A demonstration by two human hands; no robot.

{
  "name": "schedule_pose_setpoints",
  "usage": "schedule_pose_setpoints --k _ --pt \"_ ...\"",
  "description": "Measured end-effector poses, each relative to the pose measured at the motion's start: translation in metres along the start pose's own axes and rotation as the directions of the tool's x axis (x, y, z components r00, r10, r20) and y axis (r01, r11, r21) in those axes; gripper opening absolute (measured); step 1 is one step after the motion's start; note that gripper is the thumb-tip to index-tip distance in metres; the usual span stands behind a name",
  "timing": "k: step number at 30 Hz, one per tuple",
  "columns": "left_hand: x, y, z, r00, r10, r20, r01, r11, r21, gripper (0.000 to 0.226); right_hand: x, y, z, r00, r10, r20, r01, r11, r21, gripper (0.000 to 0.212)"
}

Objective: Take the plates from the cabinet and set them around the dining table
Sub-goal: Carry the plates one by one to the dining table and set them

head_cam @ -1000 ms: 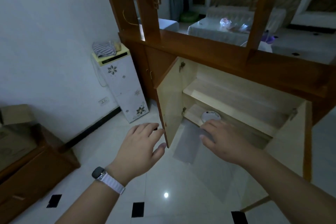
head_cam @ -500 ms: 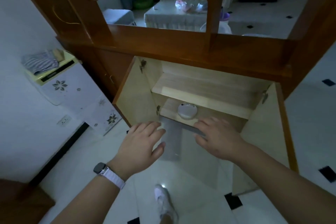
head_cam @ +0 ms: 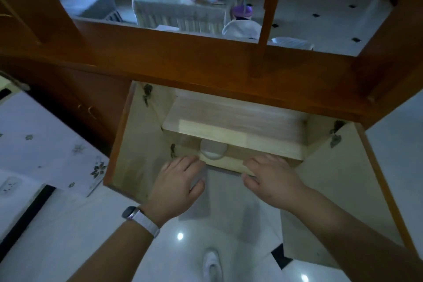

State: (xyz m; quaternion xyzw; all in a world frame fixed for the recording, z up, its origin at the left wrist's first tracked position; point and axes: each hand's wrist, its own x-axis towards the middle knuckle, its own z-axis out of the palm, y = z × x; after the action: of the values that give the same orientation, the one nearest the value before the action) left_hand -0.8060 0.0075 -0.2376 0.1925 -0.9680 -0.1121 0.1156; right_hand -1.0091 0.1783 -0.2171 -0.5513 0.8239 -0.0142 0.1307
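A low wooden cabinet [head_cam: 233,66] stands in front of me with both doors swung open. White plates [head_cam: 212,150] lie stacked on its bottom shelf, half hidden under the upper shelf [head_cam: 233,119]. My left hand [head_cam: 178,181] reaches toward the bottom shelf's front edge, left of the plates, fingers stretched out and empty. My right hand [head_cam: 272,178] hovers at that same edge to the right of the plates, also open and holding nothing. Neither hand touches the plates. The dining table [head_cam: 180,7], under a pale cloth, shows beyond the cabinet's open frame.
The left door [head_cam: 135,142] and right door [head_cam: 343,178] flank my arms. A white flowered appliance [head_cam: 45,144] stands to the left. Chairs [head_cam: 242,27] stand by the table. My white shoe [head_cam: 211,263] is on the glossy tiled floor.
I have come closer and look more steeply down into the cabinet. Both hands have moved forward to the bottom shelf's edge, either side of the plates.
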Motion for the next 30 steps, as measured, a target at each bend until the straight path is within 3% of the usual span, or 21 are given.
schedule_pose_setpoints --k 7,13,18,30 --pt "0.047 -0.033 0.029 0.997 -0.078 0.019 0.08 0.988 -0.133 0.041 0.043 -0.002 0.003 0.999 0.04 -0.009 -0.04 0.999 0.03 0.056" --pt "0.064 -0.06 0.055 0.992 -0.119 0.041 0.124 0.984 -0.132 0.039 0.091 0.009 0.021 0.999 0.012 0.047 -0.014 0.998 0.053 0.067" --pt "0.077 -0.082 0.086 0.974 -0.211 0.087 0.221 0.967 -0.129 0.043 0.136 0.031 0.045 0.998 -0.004 0.062 -0.001 0.996 0.09 0.043" --pt "0.107 -0.155 0.287 0.927 -0.348 0.14 0.367 0.919 -0.146 0.049 0.254 0.093 0.2 0.991 -0.127 0.038 0.119 0.978 0.174 0.042"
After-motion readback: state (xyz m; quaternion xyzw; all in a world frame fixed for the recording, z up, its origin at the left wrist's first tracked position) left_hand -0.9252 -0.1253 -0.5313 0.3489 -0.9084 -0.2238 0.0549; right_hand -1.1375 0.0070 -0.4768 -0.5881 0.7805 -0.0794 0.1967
